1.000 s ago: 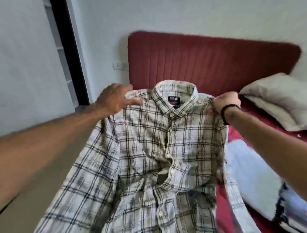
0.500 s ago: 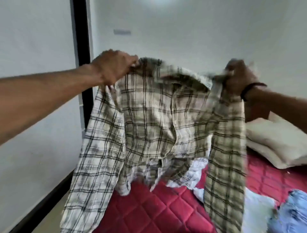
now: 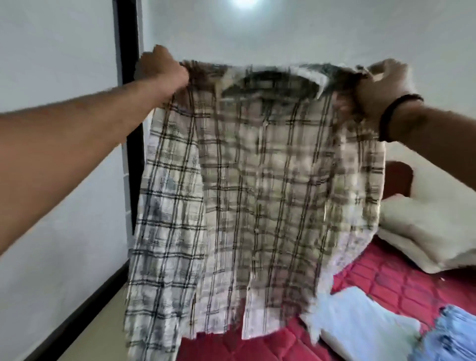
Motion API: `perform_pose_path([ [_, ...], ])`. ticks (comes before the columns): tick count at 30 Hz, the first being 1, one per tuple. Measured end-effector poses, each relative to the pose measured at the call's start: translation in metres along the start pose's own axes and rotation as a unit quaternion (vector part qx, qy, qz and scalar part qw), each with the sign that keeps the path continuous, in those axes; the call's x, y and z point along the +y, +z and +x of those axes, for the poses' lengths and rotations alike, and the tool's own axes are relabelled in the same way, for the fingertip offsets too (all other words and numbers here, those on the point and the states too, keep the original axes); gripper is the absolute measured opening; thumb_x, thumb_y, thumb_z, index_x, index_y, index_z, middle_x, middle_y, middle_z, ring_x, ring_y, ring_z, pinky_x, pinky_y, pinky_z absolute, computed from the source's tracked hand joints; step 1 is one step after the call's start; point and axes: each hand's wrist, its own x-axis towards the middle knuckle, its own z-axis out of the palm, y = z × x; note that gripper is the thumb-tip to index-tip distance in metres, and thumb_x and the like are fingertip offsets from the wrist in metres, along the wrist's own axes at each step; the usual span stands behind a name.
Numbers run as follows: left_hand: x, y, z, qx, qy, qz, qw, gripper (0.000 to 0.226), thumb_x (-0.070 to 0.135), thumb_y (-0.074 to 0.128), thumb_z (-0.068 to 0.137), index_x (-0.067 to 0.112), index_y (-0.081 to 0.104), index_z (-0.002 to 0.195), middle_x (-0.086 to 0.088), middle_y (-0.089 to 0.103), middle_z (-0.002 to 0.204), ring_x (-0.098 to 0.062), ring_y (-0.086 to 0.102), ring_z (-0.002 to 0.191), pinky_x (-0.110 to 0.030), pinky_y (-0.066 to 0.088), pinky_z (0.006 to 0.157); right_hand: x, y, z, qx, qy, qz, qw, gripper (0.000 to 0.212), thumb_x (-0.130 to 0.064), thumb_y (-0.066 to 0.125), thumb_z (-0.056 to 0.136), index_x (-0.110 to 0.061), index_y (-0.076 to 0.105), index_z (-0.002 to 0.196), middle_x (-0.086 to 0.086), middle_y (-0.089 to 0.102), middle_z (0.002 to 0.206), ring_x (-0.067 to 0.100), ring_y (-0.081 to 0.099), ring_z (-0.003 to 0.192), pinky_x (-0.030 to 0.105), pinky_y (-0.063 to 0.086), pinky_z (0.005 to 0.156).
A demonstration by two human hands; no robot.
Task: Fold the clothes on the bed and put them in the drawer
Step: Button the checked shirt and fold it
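Your left hand (image 3: 161,68) is curled tight on one shoulder of the plaid shirt (image 3: 257,185). Your right hand (image 3: 383,85), w/ a black band at the wrist, pinches the other shoulder. The shirt hangs flat, up in the air over the red bed (image 3: 386,280). A pillow (image 3: 425,232) lies to the right of the shirt, and a white cloth (image 3: 360,322) and a blue cloth (image 3: 453,335) lie low to its right on the bed.

I see bright, even room light, a ceiling lamp (image 3: 243,3) blown out at top; motion blur throughout, wide-angle bending at edges.
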Motion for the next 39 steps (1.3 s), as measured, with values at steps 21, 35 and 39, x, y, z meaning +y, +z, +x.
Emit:
perform_pose_path([
  [21, 0.297, 0.281, -0.097, -0.264, -0.214, -0.428, 0.837, 0.023, 0.006, 0.053, 0.101, 0.000, 0.063, 0.121, -0.011, 0.070, 0.112, -0.019, 0.069, 0.086, -0.026, 0.060, 0.076, 0.122, -0.253, 0.121, 0.092, -0.041, -0.479, 0.872, 0.053, -0.043, 0.051, 0.100, -0.008, 0.049, 0.061, 0.015, 0.054, 0.061, 0.037, 0.059, 0.070, 0.040, 0.037, 0.058],
  [35, 0.057, 0.363, -0.147, -0.322, -0.080, -0.350, 0.876, 0.012, 0.014, 0.082, 0.078, 0.019, 0.071, 0.079, -0.001, 0.071, 0.082, -0.020, 0.068, 0.077, -0.015, 0.043, 0.052, 0.148, -0.064, -0.135, -0.283, -0.094, -0.396, 0.869, 0.040, -0.074, 0.055, 0.087, -0.035, 0.058, 0.096, -0.010, 0.065, 0.066, 0.004, 0.062, 0.058, 0.023, 0.046, 0.051],
  [39, -0.081, 0.409, -0.230, -0.361, -0.058, -0.236, 0.900, 0.012, 0.016, 0.074, 0.090, 0.027, 0.078, 0.092, 0.009, 0.076, 0.089, -0.010, 0.071, 0.077, -0.016, 0.049, 0.062, 0.231, 0.014, -0.243, -0.411, -0.009, -0.369, 0.834, 0.035, -0.066, 0.044, 0.094, -0.036, 0.046, 0.112, 0.001, 0.066, 0.069, 0.019, 0.068, 0.067, 0.038, 0.055, 0.061],
])
